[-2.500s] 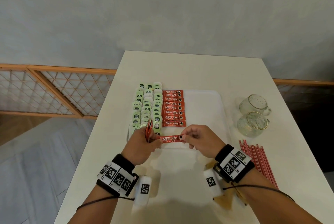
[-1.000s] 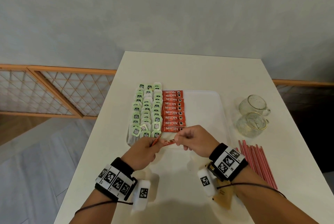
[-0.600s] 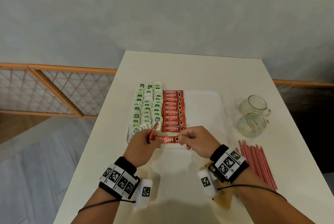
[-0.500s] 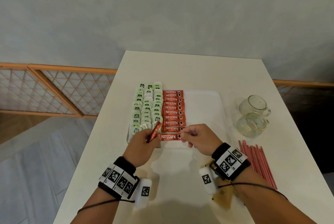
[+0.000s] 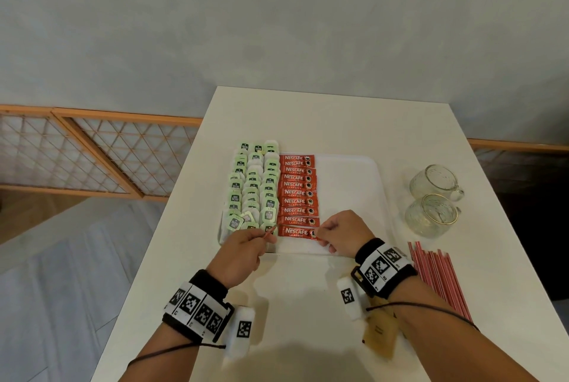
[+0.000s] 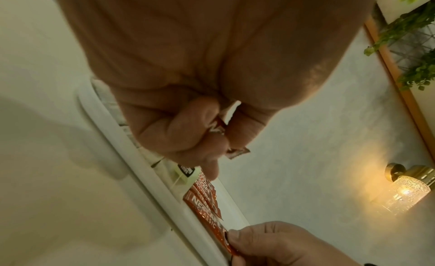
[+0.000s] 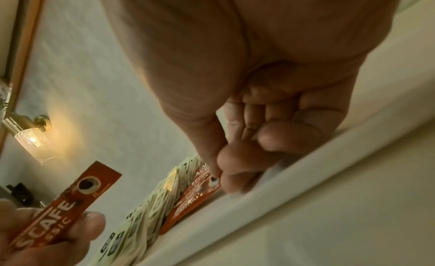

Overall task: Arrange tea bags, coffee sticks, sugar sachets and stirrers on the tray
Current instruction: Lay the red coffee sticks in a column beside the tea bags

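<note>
A white tray (image 5: 348, 184) holds columns of green tea bags (image 5: 252, 187) on its left and a column of red coffee sticks (image 5: 297, 193) beside them. My right hand (image 5: 317, 235) pinches the right end of the nearest coffee stick (image 5: 295, 232), which lies flat at the column's near end. In the right wrist view the thumb and forefinger (image 7: 219, 177) meet on that stick (image 7: 193, 201). My left hand (image 5: 267, 235) grips a spare coffee stick (image 6: 219, 128) just left of it, over the tray's near rim (image 6: 141, 177).
Red stirrers (image 5: 437, 273) lie in a bundle on the table to the right. Two glass cups (image 5: 434, 196) stand beyond them. Brown sachets (image 5: 380, 335) lie under my right wrist. The tray's right half is bare.
My right hand drew a coffee stick from my left hand and laid it on the tray as the nearest row of the column. My left hand lowered a little.
</note>
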`<state>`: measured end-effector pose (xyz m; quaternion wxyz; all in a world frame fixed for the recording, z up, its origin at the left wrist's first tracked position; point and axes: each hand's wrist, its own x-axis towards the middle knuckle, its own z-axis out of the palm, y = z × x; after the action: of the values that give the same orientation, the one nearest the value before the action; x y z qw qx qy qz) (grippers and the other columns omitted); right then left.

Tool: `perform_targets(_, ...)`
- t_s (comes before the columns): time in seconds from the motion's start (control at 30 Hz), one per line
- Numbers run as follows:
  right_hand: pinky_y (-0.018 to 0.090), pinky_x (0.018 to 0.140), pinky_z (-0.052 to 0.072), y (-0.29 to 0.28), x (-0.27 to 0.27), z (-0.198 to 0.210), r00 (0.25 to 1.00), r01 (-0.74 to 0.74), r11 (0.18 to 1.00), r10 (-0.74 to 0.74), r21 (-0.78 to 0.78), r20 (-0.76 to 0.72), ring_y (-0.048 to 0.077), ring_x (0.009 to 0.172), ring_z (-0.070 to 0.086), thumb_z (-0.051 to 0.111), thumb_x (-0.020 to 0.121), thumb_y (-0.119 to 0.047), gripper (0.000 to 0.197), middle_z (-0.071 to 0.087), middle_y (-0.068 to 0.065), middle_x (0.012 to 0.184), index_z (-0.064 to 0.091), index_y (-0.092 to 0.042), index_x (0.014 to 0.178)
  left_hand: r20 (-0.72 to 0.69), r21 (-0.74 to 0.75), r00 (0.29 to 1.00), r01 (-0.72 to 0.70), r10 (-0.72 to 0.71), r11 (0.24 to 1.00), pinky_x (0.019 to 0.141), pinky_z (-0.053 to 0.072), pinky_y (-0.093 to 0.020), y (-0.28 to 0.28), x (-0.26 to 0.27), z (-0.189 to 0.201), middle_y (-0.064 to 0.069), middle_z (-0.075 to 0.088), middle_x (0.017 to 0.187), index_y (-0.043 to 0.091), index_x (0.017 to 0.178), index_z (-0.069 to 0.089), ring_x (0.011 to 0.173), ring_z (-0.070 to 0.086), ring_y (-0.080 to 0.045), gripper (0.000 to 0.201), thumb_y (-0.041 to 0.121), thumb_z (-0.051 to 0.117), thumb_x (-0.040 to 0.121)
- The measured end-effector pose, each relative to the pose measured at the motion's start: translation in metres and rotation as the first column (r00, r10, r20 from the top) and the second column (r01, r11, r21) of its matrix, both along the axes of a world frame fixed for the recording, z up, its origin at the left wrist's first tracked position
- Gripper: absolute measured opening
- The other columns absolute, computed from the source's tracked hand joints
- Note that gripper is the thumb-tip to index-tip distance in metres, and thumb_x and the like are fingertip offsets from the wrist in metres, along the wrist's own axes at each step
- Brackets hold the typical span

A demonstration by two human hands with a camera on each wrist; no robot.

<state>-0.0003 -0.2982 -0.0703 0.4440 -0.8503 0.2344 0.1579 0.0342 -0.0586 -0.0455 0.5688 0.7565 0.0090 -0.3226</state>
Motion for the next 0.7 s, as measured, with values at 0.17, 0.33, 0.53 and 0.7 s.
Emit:
perform_targets(0.17,0.019,0.056,0.049,0.004,0.006,0.003,1.0,0.024,0.998,-0.023,-0.063,0.016,0.008,0.052,0.064,0.072,0.092,-0.03,0.028,0.075,0.0,0.067,0.077,-0.011,0.072,-0.014,-0.031,1.0,-0.024,0.024,0.999,0.045,0.022,-0.027,0.0,-0.002,0.0,-0.004,0.033,0.066,0.01,0.081,0.04,0.049,0.027,-0.014,0.017,-0.007,0.041,0.084)
perform_targets(0.33,0.026,0.063,0.055,0.005,0.007,0.003,0.998,0.055,0.992,-0.05,-0.112,0.049,0.013,0.063,0.069,0.073,0.09,-0.04,0.028,0.074,-0.001,0.072,0.072,-0.015,0.078,0.015,-0.031,0.999,0.03,-0.03,0.999,0.044,0.031,-0.022,-0.002,-0.003,0.003,-0.009,0.05,0.065,0.006,0.082,0.048,0.046,0.037,-0.015,0.014,0.0,0.042,0.093)
perform_targets(0.53,0.025,0.066,0.048,0.012,-0.004,0.011,0.98,-0.063,0.997,0.068,-0.035,0.184,0.006,0.071,0.062,0.07,0.091,-0.043,0.018,0.068,-0.008,0.08,0.068,-0.025,0.093,0.103,0.073,0.973,0.198,-0.205,0.977,0.048,0.038,-0.021,0.001,-0.001,0.0,-0.002,0.06,0.067,-0.003,0.086,0.064,0.048,0.046,-0.013,0.015,0.002,0.051,0.092)
perform_targets(0.7,0.028,0.065,0.056,0.028,-0.013,0.021,0.921,-0.305,0.929,0.232,0.211,0.312,0.012,0.069,0.061,0.072,0.093,-0.033,0.021,0.066,-0.003,0.082,0.073,-0.024,0.112,0.08,0.098,0.915,0.386,-0.394,0.917,0.049,0.037,-0.021,0.0,-0.003,0.001,0.003,0.058,0.063,0.0,0.086,0.067,0.049,0.045,-0.01,0.016,0.008,0.054,0.092)
